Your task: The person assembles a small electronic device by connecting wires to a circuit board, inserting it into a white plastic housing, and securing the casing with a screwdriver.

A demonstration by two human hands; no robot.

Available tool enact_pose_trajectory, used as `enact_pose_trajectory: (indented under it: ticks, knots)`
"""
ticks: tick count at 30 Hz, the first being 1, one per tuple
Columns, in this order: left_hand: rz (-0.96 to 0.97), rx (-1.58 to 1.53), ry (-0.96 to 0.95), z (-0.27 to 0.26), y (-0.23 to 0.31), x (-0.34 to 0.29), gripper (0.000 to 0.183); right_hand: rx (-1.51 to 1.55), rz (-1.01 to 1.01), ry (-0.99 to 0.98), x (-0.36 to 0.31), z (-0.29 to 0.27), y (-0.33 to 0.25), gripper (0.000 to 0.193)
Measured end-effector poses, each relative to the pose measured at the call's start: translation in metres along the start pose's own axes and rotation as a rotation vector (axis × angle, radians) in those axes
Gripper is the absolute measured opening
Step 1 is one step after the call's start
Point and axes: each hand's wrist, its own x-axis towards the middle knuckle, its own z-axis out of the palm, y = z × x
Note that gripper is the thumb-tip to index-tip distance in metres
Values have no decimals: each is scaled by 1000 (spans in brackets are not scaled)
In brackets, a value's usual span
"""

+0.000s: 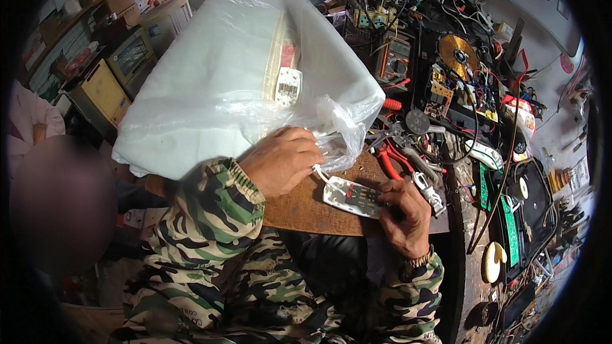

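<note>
On the wooden board (299, 213) before me lies an opened white hand controller (338, 200), its dark circuit board (364, 199) exposed. My right hand (408, 216) pinches its right end between thumb and fingers. Out of its left end a white cord (323, 175) runs up to my left hand (287, 160). The fingers of my left hand are closed around that cord; their tips are partly hidden. Just behind the left hand sits a large pale folded fabric in a clear plastic bag (217, 89). Another white controller-like piece (289, 86) lies on the bag.
Red-handled pliers (390, 162) and a bundle of white cord (428, 192) lie beside my right hand. Farther back stand a multimeter (395, 57), a copper coil (458, 56) and tangled wires. Green circuit boards (510, 229) fill the right side. Another person's sleeve (35, 111) shows at left.
</note>
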Motion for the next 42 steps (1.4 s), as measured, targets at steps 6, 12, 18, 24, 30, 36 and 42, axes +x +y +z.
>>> enact_pose_trajectory:
  ticks: [6,12,18,24,30,36,42]
  knots:
    - [-25,-121,36,2,-1,1,25,16,-3,-90,2,-2,-4,36]
    - [-9,23,28,-3,7,0,28,-10,0,-100,0,2,-1,35]
    - [-28,-10,-49,-5,5,1,30,-21,-61,-54,0,6,4,32]
    - [-23,-28,-36,-5,3,-1,28,-139,-85,-133,9,3,-4,32]
    - [30,7,-35,-3,1,2,24,-155,-114,-141,9,1,-3,34]
    - [-34,-266,79,-1,-1,2,21,-102,-84,-112,9,2,-5,34]
    - [-77,-287,86,-1,3,7,23,-64,23,40,0,6,1,23]
